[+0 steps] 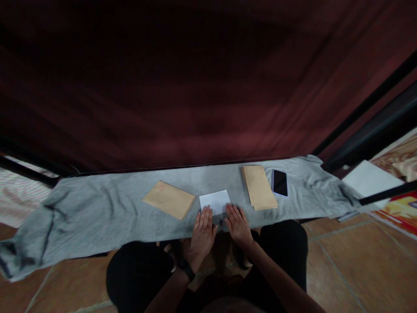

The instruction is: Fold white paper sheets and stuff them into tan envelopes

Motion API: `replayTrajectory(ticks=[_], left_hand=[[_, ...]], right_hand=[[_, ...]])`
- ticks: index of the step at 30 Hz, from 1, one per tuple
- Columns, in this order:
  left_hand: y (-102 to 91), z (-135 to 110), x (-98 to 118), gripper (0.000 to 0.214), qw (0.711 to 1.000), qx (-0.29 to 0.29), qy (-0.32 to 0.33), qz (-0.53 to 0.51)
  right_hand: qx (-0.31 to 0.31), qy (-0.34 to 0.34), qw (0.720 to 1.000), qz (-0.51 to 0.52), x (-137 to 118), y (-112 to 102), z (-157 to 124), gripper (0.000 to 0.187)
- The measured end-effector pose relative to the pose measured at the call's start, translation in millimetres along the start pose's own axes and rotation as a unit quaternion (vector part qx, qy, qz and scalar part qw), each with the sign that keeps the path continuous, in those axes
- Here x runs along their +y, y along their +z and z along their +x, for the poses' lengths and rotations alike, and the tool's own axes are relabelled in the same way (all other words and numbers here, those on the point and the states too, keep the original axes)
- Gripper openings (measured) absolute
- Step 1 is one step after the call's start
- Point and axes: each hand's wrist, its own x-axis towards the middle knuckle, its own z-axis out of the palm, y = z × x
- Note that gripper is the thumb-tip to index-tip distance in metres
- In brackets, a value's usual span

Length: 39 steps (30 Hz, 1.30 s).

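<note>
A small white sheet of paper (215, 200) lies on a grey cloth (107, 213) spread over a low bench. My left hand (202, 230) lies flat with fingers stretched out, its fingertips touching the paper's near left edge. My right hand (238, 225) lies flat too, fingertips on the paper's near right edge. Neither hand holds anything. A single brown envelope (168, 199) lies to the left of the paper. A stack of brown envelopes (259, 187) lies to the right.
A dark phone (279, 182) rests on the cloth right of the envelope stack. A dark red curtain (195, 87) hangs behind the bench. White paper (369, 179) lies at the far right. My knees in black trousers and tiled floor are below.
</note>
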Motion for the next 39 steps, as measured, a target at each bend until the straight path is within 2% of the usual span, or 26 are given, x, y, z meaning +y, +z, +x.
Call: replayTrajectory(ticks=[4,7,14,19,23,30,33,39], left_hand=[[7.6,14,10,0.063,1.000,-0.017,0.024,-0.010],[13.1,16,5,0.063,1.000,-0.020,0.019,-0.005],[11.8,1,-19,0.064,1.000,-0.002,-0.017,0.010],[10.5,-4,-27,0.063,0.999,0.018,-0.033,0.005],[13.9,8,-21,0.061,0.998,0.041,-0.037,-0.010],[32.4,44,-11,0.060,1.000,0.001,-0.001,-0.028],[35.9,47,-16,0.061,1.000,0.007,-0.001,-0.025],[32.2,38,-27,0.064,0.999,0.018,-0.026,-0.008]], right_hand=[[-0.027,-0.020,0.999,0.021,-12,4,22,0.047],[-0.040,-0.043,0.998,0.023,-16,8,30,0.047],[-0.008,-0.011,1.000,-0.007,1,15,18,0.051],[-0.003,0.018,1.000,-0.006,13,13,14,0.049],[-0.009,0.022,1.000,0.003,8,9,27,0.050],[-0.051,-0.041,0.997,0.029,-15,15,66,0.046],[-0.057,-0.039,0.997,0.022,-15,23,68,0.046],[-0.030,-0.019,0.999,-0.007,0,29,58,0.049]])
